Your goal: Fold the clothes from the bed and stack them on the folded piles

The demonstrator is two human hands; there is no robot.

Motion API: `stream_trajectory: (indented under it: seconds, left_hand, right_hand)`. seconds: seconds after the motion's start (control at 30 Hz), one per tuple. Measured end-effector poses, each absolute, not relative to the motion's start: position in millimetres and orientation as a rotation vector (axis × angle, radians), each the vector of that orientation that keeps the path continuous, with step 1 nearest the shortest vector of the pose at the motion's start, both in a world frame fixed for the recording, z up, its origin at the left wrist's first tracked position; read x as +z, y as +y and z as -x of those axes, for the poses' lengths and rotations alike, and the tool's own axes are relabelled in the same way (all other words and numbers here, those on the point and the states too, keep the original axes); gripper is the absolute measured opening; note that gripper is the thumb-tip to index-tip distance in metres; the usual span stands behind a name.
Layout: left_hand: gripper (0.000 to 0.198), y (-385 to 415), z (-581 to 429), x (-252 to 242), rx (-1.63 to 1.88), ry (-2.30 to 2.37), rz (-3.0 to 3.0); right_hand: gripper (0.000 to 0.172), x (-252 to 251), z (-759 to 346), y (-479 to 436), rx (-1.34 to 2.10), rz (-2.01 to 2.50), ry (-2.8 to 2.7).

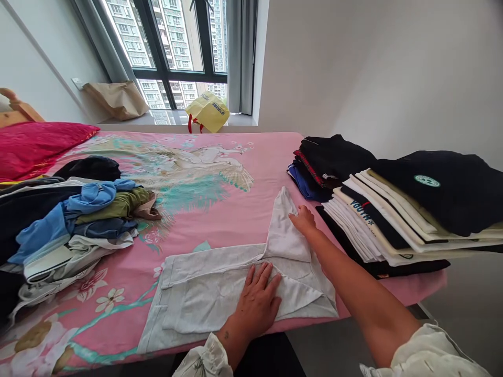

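Observation:
A pale grey garment (208, 298), partly folded over on itself, lies at the near edge of the bed. My left hand (259, 296) rests flat on its middle with fingers stretched out. At the garment's far right, my right hand (303, 221) is closed on the edge of a sleeve-like flap that points away from me. The fingertips at that edge are partly hidden. Just right of my right forearm is a stack of folded shirts (369, 225), mostly white and cream, with a black shirt (444, 188) on top.
A loose heap of clothes (94, 209) lies on the left. Another dark folded pile (334, 157) stands at the back right. Pink flowered bedding (204, 220) covers the bed. A red pillow (39, 146), a brown paper bag (118, 99) and a yellow bag (208, 111) are farther back.

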State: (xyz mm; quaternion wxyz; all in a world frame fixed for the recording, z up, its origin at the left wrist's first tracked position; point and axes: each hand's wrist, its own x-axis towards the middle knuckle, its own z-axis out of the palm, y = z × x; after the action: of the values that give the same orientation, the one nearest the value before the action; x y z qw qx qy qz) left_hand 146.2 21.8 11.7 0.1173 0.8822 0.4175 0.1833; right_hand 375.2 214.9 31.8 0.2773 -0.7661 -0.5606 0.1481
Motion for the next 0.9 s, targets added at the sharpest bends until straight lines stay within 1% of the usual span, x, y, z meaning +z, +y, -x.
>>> stream_trajectory:
  seconds: [0.07,0.2,0.27,0.37,0.47,0.63,0.67,0.8,0.9]
  left_hand:
    - [0.054,22,-146,12,0.534,1.298,-2.542]
    - [0.060,22,-146,12,0.507,1.316,-2.514]
    - [0.065,22,-147,12,0.503,1.309,-2.506]
    - [0.069,20,-148,12,0.510,1.305,-2.497]
    - [0.070,19,-149,13,0.533,1.385,-2.473]
    - [0.085,22,-136,16,0.575,1.758,-2.340]
    - [0.083,23,-129,17,0.549,1.838,-2.322]
    - [0.064,23,-72,22,0.303,2.210,-2.219]
    - [0.064,15,-8,20,0.161,2.473,-2.037]
  right_hand:
    - [0.039,39,-357,201,0.360,1.876,-1.687]
    - [0.038,48,-319,155,0.279,1.101,-2.432]
    - [0.031,48,-307,135,0.176,0.935,-2.608]
    - [0.017,46,-302,118,0.096,0.979,-2.614]
    - [0.016,45,-304,112,0.106,1.009,-2.522]
    - [0.014,44,-308,102,0.096,1.029,-2.438]
    - [0.014,43,-309,100,0.096,1.033,-2.428]
    - [0.015,39,-309,95,0.114,1.015,-2.402]
    - [0.018,35,-313,99,0.138,1.045,-2.363]
